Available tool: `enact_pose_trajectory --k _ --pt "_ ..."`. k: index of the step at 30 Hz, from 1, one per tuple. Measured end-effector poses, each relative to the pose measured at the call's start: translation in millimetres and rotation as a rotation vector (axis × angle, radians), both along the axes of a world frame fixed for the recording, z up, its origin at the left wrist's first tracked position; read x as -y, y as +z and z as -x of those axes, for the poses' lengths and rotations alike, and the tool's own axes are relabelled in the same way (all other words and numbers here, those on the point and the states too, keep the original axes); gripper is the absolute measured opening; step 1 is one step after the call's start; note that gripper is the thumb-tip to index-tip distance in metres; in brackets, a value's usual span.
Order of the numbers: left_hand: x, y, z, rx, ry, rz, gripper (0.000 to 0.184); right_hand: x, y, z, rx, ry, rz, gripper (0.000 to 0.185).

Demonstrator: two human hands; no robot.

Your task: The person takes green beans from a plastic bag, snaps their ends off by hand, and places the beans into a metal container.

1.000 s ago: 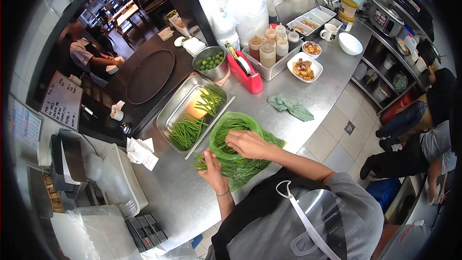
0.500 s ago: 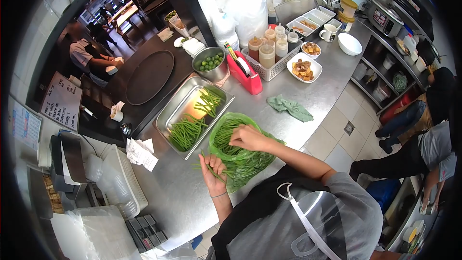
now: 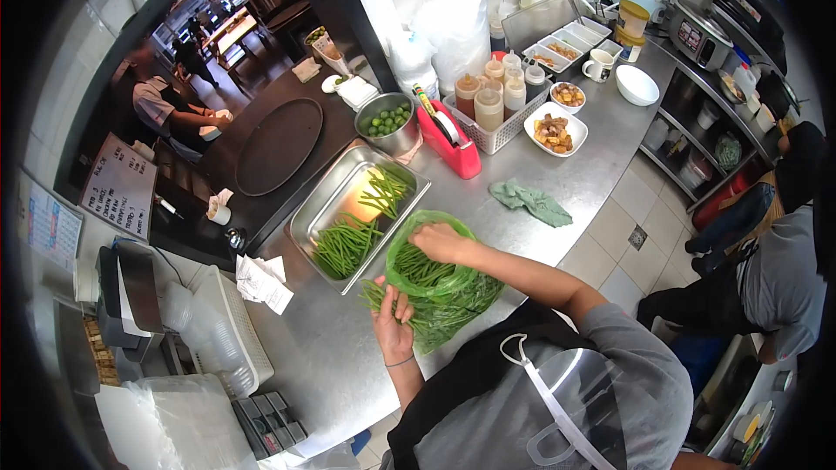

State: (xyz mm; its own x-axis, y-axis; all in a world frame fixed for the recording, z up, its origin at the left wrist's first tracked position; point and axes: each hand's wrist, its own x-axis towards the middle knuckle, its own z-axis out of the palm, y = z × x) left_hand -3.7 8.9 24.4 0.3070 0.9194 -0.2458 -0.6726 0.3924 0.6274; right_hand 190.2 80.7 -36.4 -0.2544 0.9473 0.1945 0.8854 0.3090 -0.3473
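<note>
Low on the counter sits a green plastic bag (image 3: 448,318), its mouth folded open around many green beans (image 3: 427,271). My right hand (image 3: 438,242) reaches into the bag's mouth with curled fingers; their tips are hidden among the beans, so what they hold cannot be made out. Beside the bag, my left hand (image 3: 394,318) is closed around a few green beans (image 3: 372,297) that stick out past the fingers. Just beyond stands a steel pan (image 3: 326,200) with two piles of green beans (image 3: 347,248) inside.
Behind the pan are a steel pot of small green fruits (image 3: 385,119) and a red tape dispenser (image 3: 448,144). A basket of sauce bottles (image 3: 498,130), a bowl of food (image 3: 556,130) and a green cloth (image 3: 529,202) lie to the right. Paper slips (image 3: 264,283) lie left. Co-workers stand at right.
My right hand has moved left and deeper into the bag's mouth. The left hand stays beside the bag, its beans now in a bunch past the fingers. The view has shifted slightly.
</note>
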Motion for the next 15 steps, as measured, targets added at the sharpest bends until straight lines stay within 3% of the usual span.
enact_pose_trajectory --k 5,10,15 --pt "-0.2 -4.3 1.1 -0.161 0.033 -0.079 0.017 9.0 -5.0 2.7 0.086 0.033 0.184 0.012" --pt "3.4 0.2 -4.0 -0.31 -0.014 -0.13 0.012 14.3 3.2 -2.2 0.069 -0.033 -0.051 0.021" --pt "3.6 -0.4 -8.4 -0.379 -0.041 -0.149 0.012 14.9 8.9 -3.1 0.083 -0.01 -0.042 0.025"
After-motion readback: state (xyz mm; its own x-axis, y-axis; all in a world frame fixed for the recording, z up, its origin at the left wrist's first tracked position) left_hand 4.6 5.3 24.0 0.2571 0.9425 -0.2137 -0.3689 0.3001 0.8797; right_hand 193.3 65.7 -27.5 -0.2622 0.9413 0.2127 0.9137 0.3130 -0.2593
